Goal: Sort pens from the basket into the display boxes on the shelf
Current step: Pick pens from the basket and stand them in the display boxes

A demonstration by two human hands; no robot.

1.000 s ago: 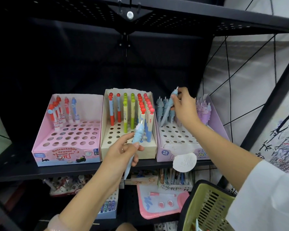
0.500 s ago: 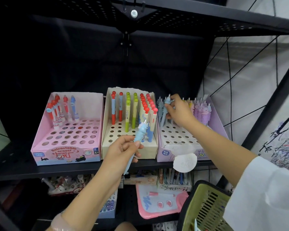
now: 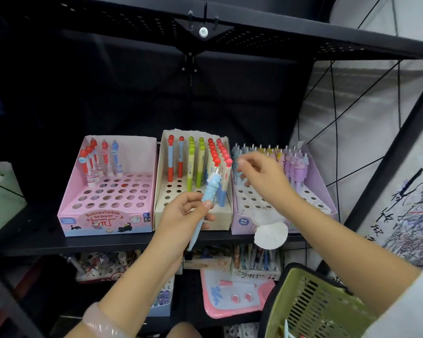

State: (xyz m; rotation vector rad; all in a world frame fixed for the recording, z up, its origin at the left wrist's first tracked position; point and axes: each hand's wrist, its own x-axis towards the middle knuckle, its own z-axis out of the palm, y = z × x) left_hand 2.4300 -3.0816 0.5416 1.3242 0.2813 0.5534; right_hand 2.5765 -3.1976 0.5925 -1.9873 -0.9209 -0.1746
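Matt black perforated metal shelf (image 3: 122, 242) carries printed cardboard display boxes (image 3: 108, 222) of glossy plastic pens (image 3: 180, 159), beside a slotted olive-green plastic basket (image 3: 310, 306) and translucent bangle (image 3: 100, 322).

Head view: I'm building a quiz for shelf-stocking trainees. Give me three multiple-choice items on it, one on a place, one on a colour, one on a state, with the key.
1. Where is the pink box among the three display boxes?
A. left
B. middle
C. right

2. What colour is the pen in the left hand?
A. red
B. light blue
C. green

3. What is the right hand doing?
A. gripping a pen
B. holding the basket
C. holding nothing, fingers loose over the purple box

Key: 1 A, it stands left of the cream box. 2 B, its body is pale blue. 3 C, no pen shows in its fingers.
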